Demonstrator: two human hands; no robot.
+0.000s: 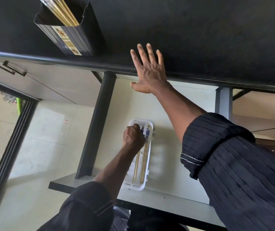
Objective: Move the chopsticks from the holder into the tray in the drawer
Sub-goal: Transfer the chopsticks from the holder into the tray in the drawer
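Observation:
A black holder (76, 37) stands on the dark counter at top left, with several gold-tipped chopsticks (61, 12) leaning in it. Below, the drawer (171, 130) is pulled out, and a white tray (134, 185) lies in it lengthwise. Several wooden chopsticks with blue patterned ends (144, 157) lie in the tray. My left hand (133, 136) is a fist over the tray's far end, closed on the chopsticks' patterned ends. My right hand (149, 70) rests flat, fingers spread, on the counter's front edge.
The counter (200, 39) has a dark rounded front edge. A closed drawer with a black handle (8, 67) is at left. Light floor tiles (38, 139) and a dark door frame (11, 139) lie to the left of the drawer.

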